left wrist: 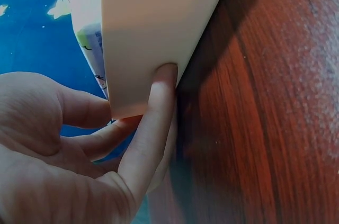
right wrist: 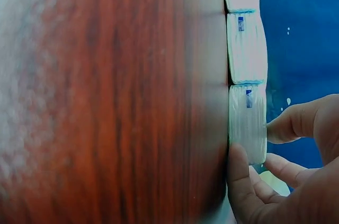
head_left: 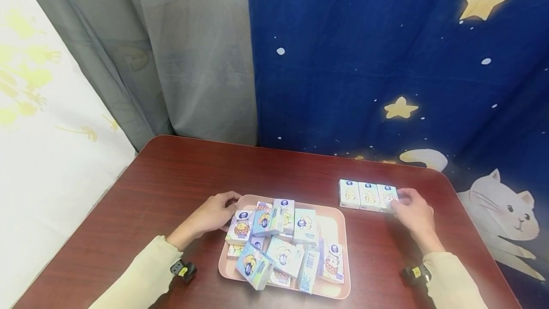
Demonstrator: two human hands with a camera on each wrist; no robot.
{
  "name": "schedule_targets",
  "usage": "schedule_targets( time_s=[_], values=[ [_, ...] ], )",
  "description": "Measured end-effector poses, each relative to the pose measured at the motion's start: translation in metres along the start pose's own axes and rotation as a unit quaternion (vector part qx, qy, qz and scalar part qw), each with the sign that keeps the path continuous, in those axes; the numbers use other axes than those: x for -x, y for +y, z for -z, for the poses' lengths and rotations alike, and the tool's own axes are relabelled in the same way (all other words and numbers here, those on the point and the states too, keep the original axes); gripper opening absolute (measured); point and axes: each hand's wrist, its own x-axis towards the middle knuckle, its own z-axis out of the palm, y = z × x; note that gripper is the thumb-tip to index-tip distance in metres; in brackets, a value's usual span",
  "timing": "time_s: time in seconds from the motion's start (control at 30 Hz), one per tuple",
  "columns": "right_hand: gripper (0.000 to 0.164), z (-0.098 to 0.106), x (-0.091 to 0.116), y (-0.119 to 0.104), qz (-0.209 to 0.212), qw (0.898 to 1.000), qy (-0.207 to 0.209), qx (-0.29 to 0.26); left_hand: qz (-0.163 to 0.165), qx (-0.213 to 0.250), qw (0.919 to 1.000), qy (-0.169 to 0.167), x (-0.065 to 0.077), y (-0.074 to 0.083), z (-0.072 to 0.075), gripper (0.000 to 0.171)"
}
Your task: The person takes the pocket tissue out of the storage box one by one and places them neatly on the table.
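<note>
A row of three small tissue packs point(head_left: 359, 195) lies flat on the table, right of the tray and farther back. My right hand point(head_left: 413, 211) grips the rightmost tissue pack point(right wrist: 247, 123), thumb on its upper face and fingertips at its end and side. That pack sits against its neighbour point(right wrist: 247, 48). My left hand point(head_left: 216, 211) holds the back left corner of the pink tray point(head_left: 336, 290). In the left wrist view one fingertip point(left wrist: 167, 73) presses the tray's outer wall, and the thumb is at the rim. Several more tissue packs point(head_left: 285, 254) lie heaped inside the tray.
The dark red wooden table point(head_left: 184, 170) has rounded back corners. Behind it hang a grey curtain point(head_left: 206, 61) and a blue curtain point(head_left: 326, 61) with stars and a cat. White cloth with yellow prints point(head_left: 47, 147) hangs at the left.
</note>
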Motion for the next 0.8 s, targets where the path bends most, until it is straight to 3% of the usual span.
schedule_targets(
  time_s=[0.37, 0.8],
  values=[
    [0.051, 0.001, 0.011, -0.009, 0.007, 0.999, 0.041, -0.008, -0.003, -0.008, 1.0, -0.003, -0.001, 0.002, 0.0, 0.032],
    [0.042, -0.007, 0.053, -0.054, 0.123, 0.992, 0.016, 0.022, -0.006, -0.017, 0.9998, 0.0, -0.002, 0.001, 0.0, 0.032]
  ],
)
